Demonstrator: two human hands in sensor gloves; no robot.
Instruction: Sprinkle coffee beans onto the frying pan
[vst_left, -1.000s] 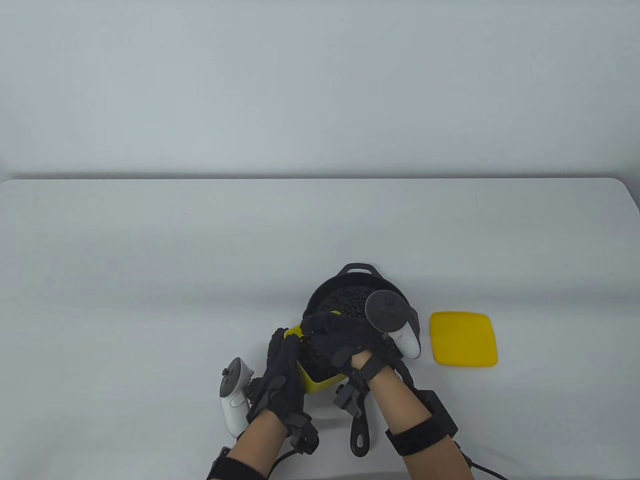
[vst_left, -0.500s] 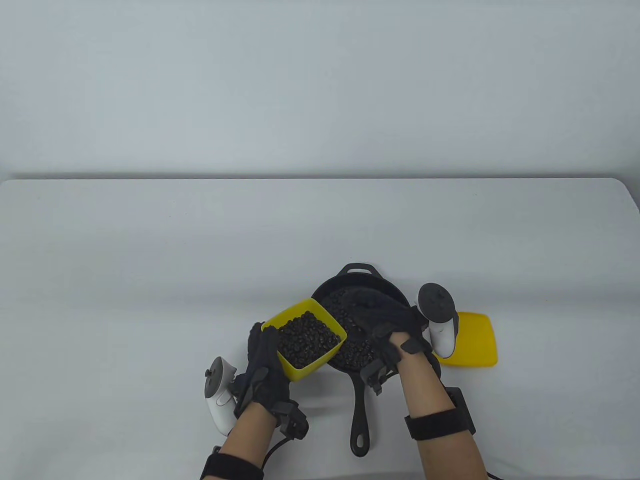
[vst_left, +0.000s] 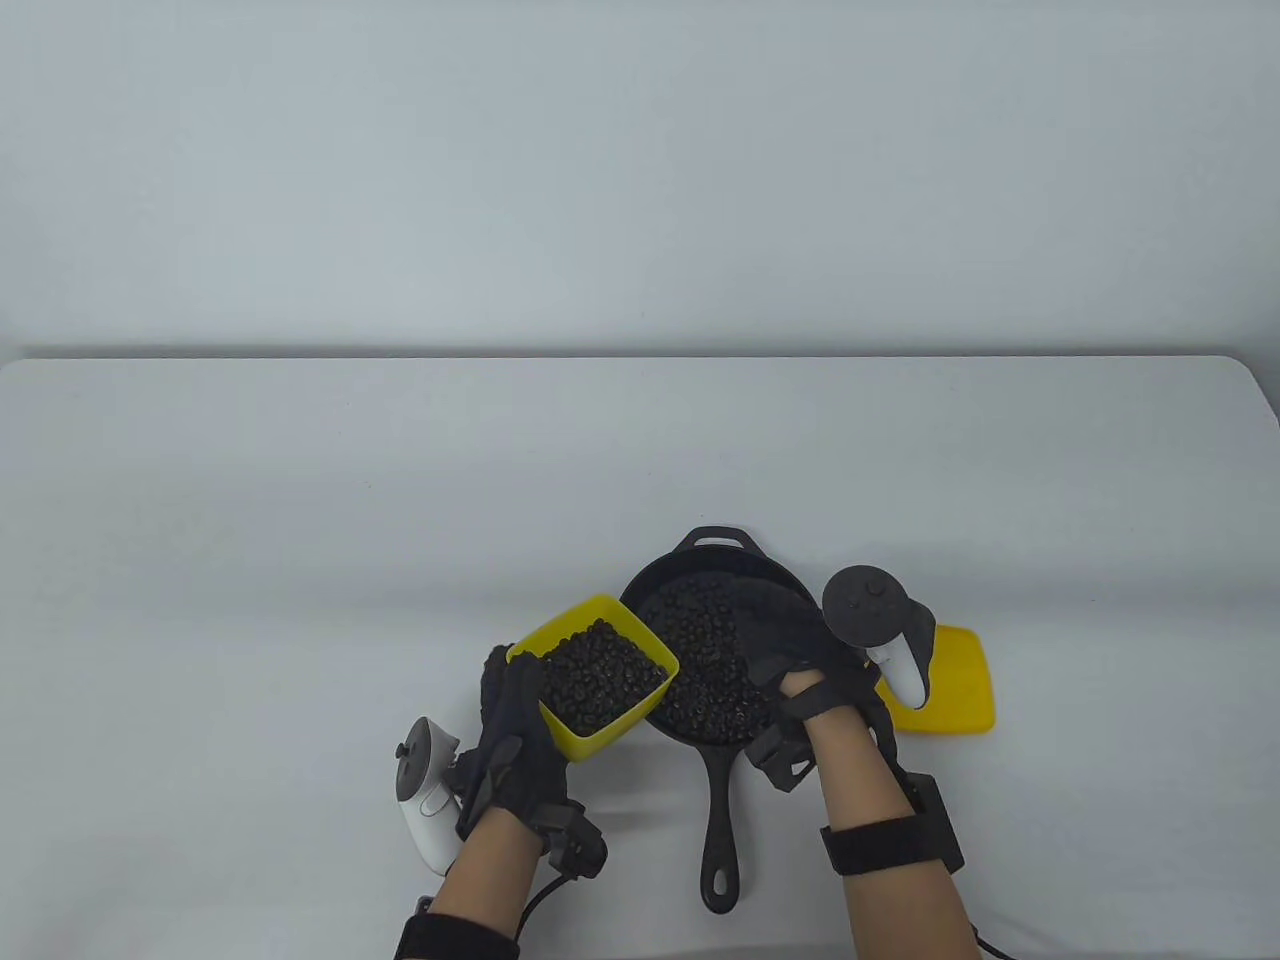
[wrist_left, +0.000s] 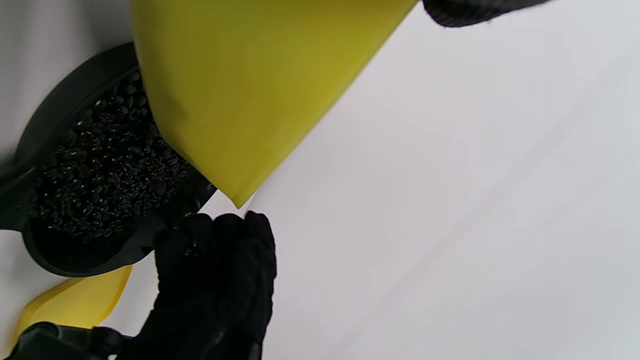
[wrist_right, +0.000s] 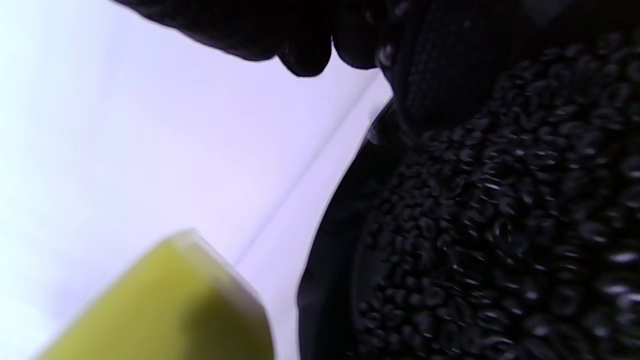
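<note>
A black frying pan sits near the table's front edge with its handle pointing toward me. Many coffee beans lie in it. My left hand grips a yellow square container of beans and holds it tilted just left of the pan. My right hand hovers over the right side of the pan with its fingers curled together. In the left wrist view the container hangs above the pan, with my right hand beside it. Whether beans are in that hand is hidden.
A yellow lid lies flat on the table right of the pan, partly under my right hand's tracker. The white table stretches far behind and to both sides.
My right hand left the container and moved right over the pan, then drew back to its right side. My left hand shifted the container a little left and away from the pan.
</note>
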